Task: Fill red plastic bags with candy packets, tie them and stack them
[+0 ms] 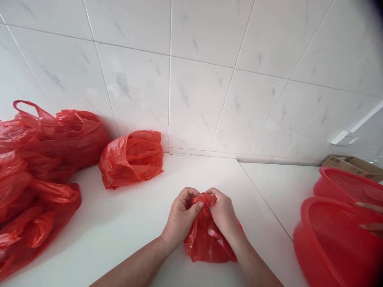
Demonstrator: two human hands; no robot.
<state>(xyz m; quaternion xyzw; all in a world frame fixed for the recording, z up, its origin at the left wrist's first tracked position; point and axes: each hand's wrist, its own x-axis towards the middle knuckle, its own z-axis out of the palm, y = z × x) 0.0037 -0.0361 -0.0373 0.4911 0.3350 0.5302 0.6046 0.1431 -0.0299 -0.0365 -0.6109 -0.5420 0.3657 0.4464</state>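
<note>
A red plastic bag (206, 243) rests on the white table (131, 235) right in front of me, its top gathered into a bunch. My left hand (183, 215) pinches that bunch from the left, thumb laid across it. From the right, my right hand (223, 211) grips the same gathered top, with its fingertips partly hidden behind the plastic. The two hands nearly meet. What the bag contains, if anything, cannot be made out.
Another red bag (131, 159) sits by the tiled wall (197, 91). Several red bags (44, 139) are heaped at the left. On the right stand red plastic baskets (311, 223), with another person's fingers (371, 226) at them, and a cardboard box (353, 165) behind.
</note>
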